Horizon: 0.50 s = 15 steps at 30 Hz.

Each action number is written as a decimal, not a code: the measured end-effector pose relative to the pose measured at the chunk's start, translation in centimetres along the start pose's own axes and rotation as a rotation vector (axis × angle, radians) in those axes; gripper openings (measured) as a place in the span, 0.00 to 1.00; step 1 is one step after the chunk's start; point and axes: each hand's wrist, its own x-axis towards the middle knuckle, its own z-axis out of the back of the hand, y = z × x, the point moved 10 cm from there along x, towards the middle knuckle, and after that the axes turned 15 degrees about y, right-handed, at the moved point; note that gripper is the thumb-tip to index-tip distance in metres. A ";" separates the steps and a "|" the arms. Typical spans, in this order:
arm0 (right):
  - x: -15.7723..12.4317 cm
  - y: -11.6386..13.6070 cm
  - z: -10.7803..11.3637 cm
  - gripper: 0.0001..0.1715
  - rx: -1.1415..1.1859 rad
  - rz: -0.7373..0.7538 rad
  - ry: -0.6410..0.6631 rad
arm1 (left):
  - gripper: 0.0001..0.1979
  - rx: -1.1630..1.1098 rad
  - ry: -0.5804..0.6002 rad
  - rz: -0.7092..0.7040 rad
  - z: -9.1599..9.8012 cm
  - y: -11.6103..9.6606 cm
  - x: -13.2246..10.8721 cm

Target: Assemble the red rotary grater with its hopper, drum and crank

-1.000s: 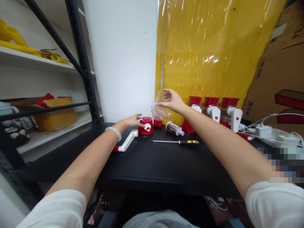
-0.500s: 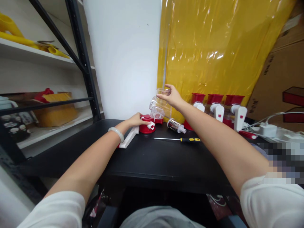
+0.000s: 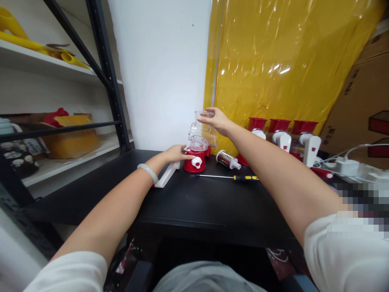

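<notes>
A round red base (image 3: 195, 164) with a white knob stands at the back of the black table (image 3: 200, 207). My left hand (image 3: 175, 153) rests against its left side, fingers curled on it. My right hand (image 3: 213, 119) grips the top of a clear plastic housing (image 3: 201, 134), which sits down on the red base. A white crank handle (image 3: 166, 175) lies just under my left wrist. A metal grater drum (image 3: 227, 159) with a white end lies right of the base.
A yellow-and-black screwdriver (image 3: 234, 177) lies in front of the drum. Three assembled red-and-white units (image 3: 284, 140) stand at the back right, with white chargers and cables (image 3: 349, 166) beyond. A black metal shelf (image 3: 60, 134) fills the left; yellow plastic sheeting and cardboard boxes stand behind.
My right hand has lowered the clear housing from the air onto the red base. My left hand stayed on the base, which now sits slightly further right.
</notes>
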 end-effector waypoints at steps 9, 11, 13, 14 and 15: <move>0.4 -1.2 -1.4 0.40 0.027 -0.130 0.139 | 0.26 0.420 -0.062 0.114 1.1 -2.3 -1.9; 0.6 -1.6 -1.7 0.38 0.071 -0.143 0.164 | 0.26 0.409 -0.063 0.101 0.9 -2.2 -1.8; 0.7 -1.9 -1.9 0.36 0.098 -0.157 0.174 | 0.25 0.376 -0.061 0.082 0.9 -1.9 -1.6; 0.7 -2.0 -2.0 0.35 0.103 -0.168 0.176 | 0.25 0.351 -0.059 0.073 0.9 -1.7 -1.5; 0.7 -2.1 -2.0 0.34 0.104 -0.181 0.178 | 0.24 0.323 -0.058 0.066 0.9 -1.5 -1.4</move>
